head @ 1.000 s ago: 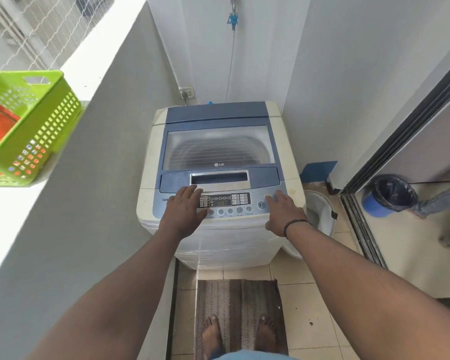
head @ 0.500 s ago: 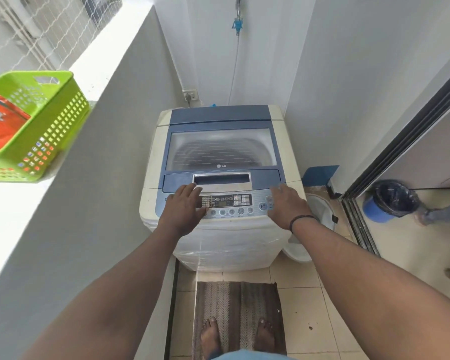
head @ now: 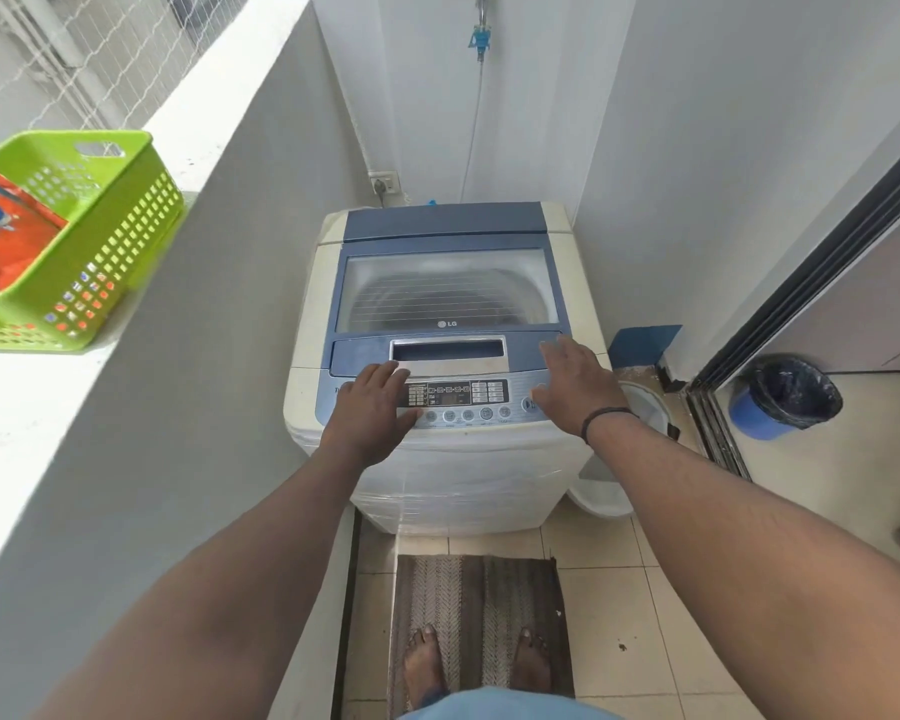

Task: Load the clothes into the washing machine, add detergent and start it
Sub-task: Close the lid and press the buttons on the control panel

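Note:
A white and blue top-loading washing machine (head: 448,480) stands against the back wall, its clear lid (head: 445,291) down. My left hand (head: 372,413) lies flat with fingers spread on the left side of the control panel (head: 458,394), fingertips near the lid handle recess (head: 448,350). My right hand (head: 575,384) hovers open over the panel's right end, fingers reaching the lid's front corner. A green basket (head: 100,241) on the left ledge holds an orange and blue detergent bag (head: 6,236). No clothes are visible.
A white ledge (head: 27,407) runs along the left. A blue bin with a black liner (head: 785,397) stands right, beyond a sliding door track (head: 718,433). A white tub (head: 645,407) sits beside the machine. I stand barefoot on a striped mat (head: 479,615).
My right hand has lifted off the panel's right buttons and moved up toward the lid's front corner. My left hand stays on the panel's left side.

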